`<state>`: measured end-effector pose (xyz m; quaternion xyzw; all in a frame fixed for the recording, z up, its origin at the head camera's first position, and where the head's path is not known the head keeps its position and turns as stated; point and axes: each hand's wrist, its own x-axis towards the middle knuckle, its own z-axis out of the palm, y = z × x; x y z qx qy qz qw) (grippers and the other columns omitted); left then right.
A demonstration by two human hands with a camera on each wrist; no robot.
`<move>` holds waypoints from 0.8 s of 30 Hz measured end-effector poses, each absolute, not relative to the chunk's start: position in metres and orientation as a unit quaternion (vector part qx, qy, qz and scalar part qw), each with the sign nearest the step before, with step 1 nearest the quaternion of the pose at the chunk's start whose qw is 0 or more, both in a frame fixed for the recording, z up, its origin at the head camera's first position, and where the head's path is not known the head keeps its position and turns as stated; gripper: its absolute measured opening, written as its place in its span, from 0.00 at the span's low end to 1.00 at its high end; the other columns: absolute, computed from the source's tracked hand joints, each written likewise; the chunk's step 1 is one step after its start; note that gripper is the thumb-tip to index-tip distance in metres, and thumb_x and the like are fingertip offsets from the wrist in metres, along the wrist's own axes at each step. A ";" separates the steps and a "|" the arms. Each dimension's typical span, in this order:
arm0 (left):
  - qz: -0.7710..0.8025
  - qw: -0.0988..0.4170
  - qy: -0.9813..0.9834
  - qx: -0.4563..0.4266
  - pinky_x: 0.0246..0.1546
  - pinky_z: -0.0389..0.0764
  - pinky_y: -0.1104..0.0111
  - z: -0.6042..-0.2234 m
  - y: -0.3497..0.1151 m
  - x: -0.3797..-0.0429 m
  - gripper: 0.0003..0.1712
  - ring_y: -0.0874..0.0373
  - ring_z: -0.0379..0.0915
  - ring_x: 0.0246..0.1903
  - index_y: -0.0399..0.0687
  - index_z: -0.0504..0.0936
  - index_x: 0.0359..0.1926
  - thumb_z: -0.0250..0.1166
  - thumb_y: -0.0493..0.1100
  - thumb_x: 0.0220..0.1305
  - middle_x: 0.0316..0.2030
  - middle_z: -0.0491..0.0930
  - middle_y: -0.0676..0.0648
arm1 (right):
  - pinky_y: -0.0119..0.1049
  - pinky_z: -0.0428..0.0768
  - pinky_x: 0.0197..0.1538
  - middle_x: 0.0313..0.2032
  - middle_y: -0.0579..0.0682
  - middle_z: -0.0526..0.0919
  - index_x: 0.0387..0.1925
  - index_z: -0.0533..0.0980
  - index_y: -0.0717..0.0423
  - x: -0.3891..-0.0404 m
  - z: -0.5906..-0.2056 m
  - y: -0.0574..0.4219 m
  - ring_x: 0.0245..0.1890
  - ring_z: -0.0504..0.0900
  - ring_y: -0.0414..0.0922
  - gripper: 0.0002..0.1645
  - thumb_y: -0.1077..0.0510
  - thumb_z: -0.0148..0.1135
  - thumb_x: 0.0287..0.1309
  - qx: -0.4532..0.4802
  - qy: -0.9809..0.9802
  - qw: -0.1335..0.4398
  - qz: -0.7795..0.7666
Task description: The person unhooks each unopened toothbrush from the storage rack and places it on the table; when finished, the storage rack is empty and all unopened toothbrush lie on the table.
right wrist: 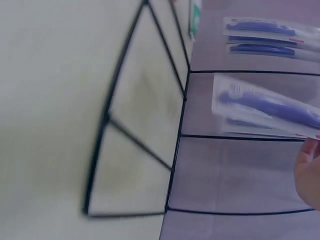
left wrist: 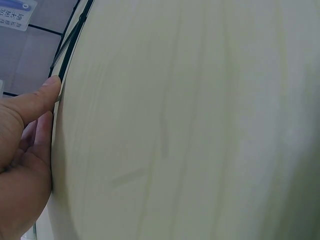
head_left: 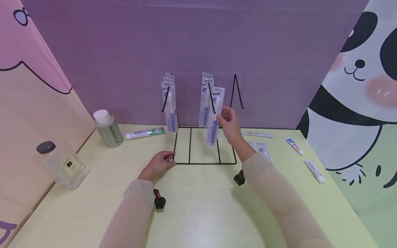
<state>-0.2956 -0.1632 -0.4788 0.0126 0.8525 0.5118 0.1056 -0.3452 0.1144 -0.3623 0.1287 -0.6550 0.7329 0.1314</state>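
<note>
A black wire display rack stands on the table, its upright hooks rising at the back. My left hand pinches the rack's front left corner, thumb and fingers at the wire. With my right hand I hold a packaged purple toothbrush by its right edge, at the front end of the middle hook. Behind it on that hook hang other packaged toothbrushes. Several more hang from the left hook, while the right hook is bare. The right wrist view shows the held pack tilted.
Left of the rack are a toothpaste tube, a grey-green bottle and a clear bottle with a black cap. Packaged toothbrushes lie by my right forearm. Two small tubes lie toward the right edge. A purple backdrop closes the back.
</note>
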 end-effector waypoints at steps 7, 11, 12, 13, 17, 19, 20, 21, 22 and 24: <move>0.523 0.108 0.845 0.016 0.52 0.67 0.63 -0.480 -0.165 -0.297 0.27 0.51 0.65 0.52 0.41 0.72 0.57 0.65 0.35 0.54 0.53 0.70 0.41 | 0.35 0.79 0.33 0.41 0.57 0.72 0.56 0.64 0.61 -0.302 -0.377 0.151 0.34 0.76 0.44 0.25 0.71 0.54 0.56 0.086 -0.693 0.043 0.714; 0.522 0.108 0.846 0.024 0.53 0.66 0.62 -0.479 -0.166 -0.297 0.27 0.50 0.64 0.53 0.39 0.71 0.57 0.65 0.34 0.55 0.54 0.69 0.40 | 0.37 0.79 0.33 0.42 0.58 0.70 0.58 0.62 0.60 -0.274 -0.388 0.171 0.33 0.75 0.45 0.27 0.70 0.54 0.56 0.038 -0.714 -0.044 0.698; 0.519 0.107 0.847 0.026 0.53 0.66 0.62 -0.479 -0.166 -0.297 0.27 0.50 0.64 0.53 0.39 0.71 0.57 0.65 0.34 0.55 0.54 0.69 0.39 | 0.38 0.79 0.33 0.42 0.58 0.70 0.58 0.61 0.60 -0.267 -0.392 0.176 0.33 0.75 0.45 0.27 0.70 0.53 0.56 0.028 -0.719 -0.066 0.691; 0.518 0.105 0.849 0.028 0.53 0.66 0.62 -0.479 -0.166 -0.297 0.27 0.49 0.64 0.53 0.38 0.71 0.57 0.65 0.34 0.55 0.54 0.69 0.39 | 0.39 0.78 0.34 0.43 0.59 0.69 0.59 0.59 0.61 -0.259 -0.397 0.180 0.33 0.74 0.46 0.28 0.70 0.52 0.57 0.021 -0.722 -0.088 0.686; 0.515 0.102 0.851 0.029 0.53 0.66 0.62 -0.481 -0.167 -0.299 0.27 0.51 0.64 0.52 0.39 0.71 0.57 0.65 0.35 0.55 0.52 0.70 0.40 | 0.42 0.77 0.34 0.43 0.60 0.70 0.59 0.57 0.62 -0.229 -0.416 0.190 0.33 0.74 0.47 0.28 0.70 0.52 0.57 -0.010 -0.728 -0.163 0.666; 0.514 0.103 0.851 0.028 0.53 0.66 0.62 -0.481 -0.167 -0.299 0.27 0.51 0.64 0.51 0.40 0.72 0.57 0.65 0.35 0.54 0.52 0.70 0.41 | 0.43 0.77 0.34 0.42 0.59 0.71 0.59 0.57 0.62 -0.216 -0.424 0.193 0.33 0.74 0.48 0.28 0.70 0.52 0.57 -0.021 -0.729 -0.191 0.657; 0.513 0.103 0.852 0.027 0.53 0.66 0.62 -0.481 -0.166 -0.299 0.27 0.51 0.64 0.51 0.40 0.72 0.57 0.65 0.35 0.54 0.52 0.70 0.41 | 0.44 0.77 0.34 0.41 0.59 0.71 0.59 0.57 0.62 -0.210 -0.428 0.194 0.32 0.74 0.48 0.28 0.70 0.52 0.57 -0.024 -0.728 -0.201 0.655; 0.512 0.103 0.852 0.027 0.53 0.66 0.62 -0.481 -0.166 -0.299 0.27 0.51 0.64 0.51 0.40 0.72 0.57 0.65 0.35 0.54 0.52 0.70 0.41 | 0.43 0.77 0.33 0.40 0.59 0.71 0.58 0.57 0.62 -0.205 -0.432 0.194 0.32 0.74 0.48 0.28 0.70 0.52 0.57 -0.027 -0.729 -0.209 0.651; 0.512 0.104 0.852 0.027 0.53 0.66 0.62 -0.480 -0.165 -0.299 0.27 0.51 0.64 0.52 0.40 0.72 0.57 0.65 0.35 0.54 0.52 0.70 0.41 | 0.43 0.77 0.33 0.40 0.59 0.71 0.58 0.58 0.62 -0.201 -0.435 0.195 0.32 0.74 0.48 0.28 0.71 0.53 0.57 -0.029 -0.729 -0.215 0.649; 0.511 0.105 0.853 0.029 0.53 0.66 0.62 -0.480 -0.164 -0.299 0.27 0.51 0.64 0.52 0.40 0.72 0.57 0.65 0.35 0.55 0.52 0.70 0.41 | 0.42 0.77 0.32 0.38 0.58 0.70 0.57 0.58 0.62 -0.195 -0.441 0.196 0.31 0.74 0.48 0.28 0.71 0.53 0.56 -0.032 -0.733 -0.226 0.641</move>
